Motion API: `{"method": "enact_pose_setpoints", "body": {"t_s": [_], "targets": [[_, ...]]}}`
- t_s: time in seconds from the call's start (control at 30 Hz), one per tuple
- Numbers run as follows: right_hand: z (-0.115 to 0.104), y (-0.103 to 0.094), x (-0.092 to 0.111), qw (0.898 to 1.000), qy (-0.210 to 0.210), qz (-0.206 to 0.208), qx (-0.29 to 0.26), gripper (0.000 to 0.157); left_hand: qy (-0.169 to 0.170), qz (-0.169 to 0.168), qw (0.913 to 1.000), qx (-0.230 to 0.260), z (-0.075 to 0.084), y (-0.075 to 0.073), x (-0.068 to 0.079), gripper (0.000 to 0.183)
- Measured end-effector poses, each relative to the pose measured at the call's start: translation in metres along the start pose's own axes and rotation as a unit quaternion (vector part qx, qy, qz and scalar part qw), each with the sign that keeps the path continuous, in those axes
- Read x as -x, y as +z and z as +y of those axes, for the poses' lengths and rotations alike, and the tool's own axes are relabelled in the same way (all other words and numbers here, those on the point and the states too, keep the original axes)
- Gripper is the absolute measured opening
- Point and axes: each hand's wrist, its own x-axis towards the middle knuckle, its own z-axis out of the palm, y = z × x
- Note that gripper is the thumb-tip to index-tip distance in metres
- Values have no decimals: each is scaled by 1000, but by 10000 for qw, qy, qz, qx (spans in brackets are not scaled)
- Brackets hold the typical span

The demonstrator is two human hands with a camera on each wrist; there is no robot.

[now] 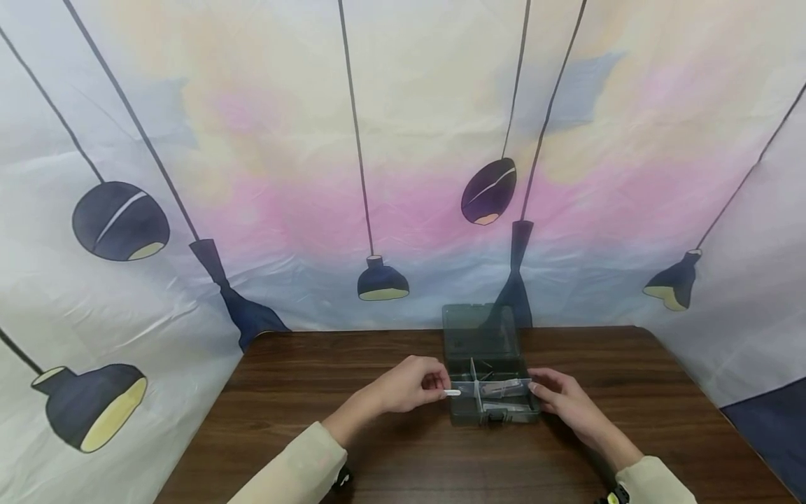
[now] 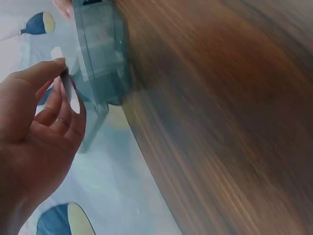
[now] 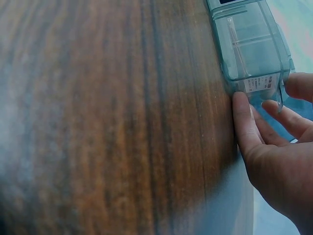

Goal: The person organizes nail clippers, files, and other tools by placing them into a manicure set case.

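Note:
A translucent grey-green plastic storage box point(image 1: 462, 418) sits on the table with its lid point(image 1: 480, 336) raised at the back. A white divider point(image 1: 476, 392) and small clear packets point(image 1: 502, 389) show inside. My left hand point(image 1: 412, 385) pinches a small, slim white piece by the box's left end. In the left wrist view the white piece point(image 2: 74, 101) has a grey strip along it; its exact kind is unclear. At the box's right end, my right hand point(image 1: 567, 402) holds the wall between thumb and fingers. A printed label point(image 3: 259, 83) shows through that end.
The dark wood-grain table point(image 1: 378, 462) extends around the box on both sides and in front. Behind it hangs a pastel cloth point(image 1: 283, 175) printed with dark lamps. Both forearms wear light sleeves point(image 1: 302, 462) with dark bands at the wrists.

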Motion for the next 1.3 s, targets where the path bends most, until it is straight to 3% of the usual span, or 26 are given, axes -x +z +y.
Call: {"method": "enact_pose_setpoints", "body": {"t_s": [0.2,0.5,0.9,1.3], "targets": [[0,0,0,10000,-52,22,20,54,315,82,9995,-61,15,6,-17,4],[0,0,1,10000,-34,51,31,54,579,152,9982,-44,21,23,-46,3],[0,1,0,10000,14,53,58,55,518,105,9986,92,41,42,-78,5],[0,-1,0,9998,-180,-55,8,50,494,-4,9986,-185,52,65,-91,5]]}}
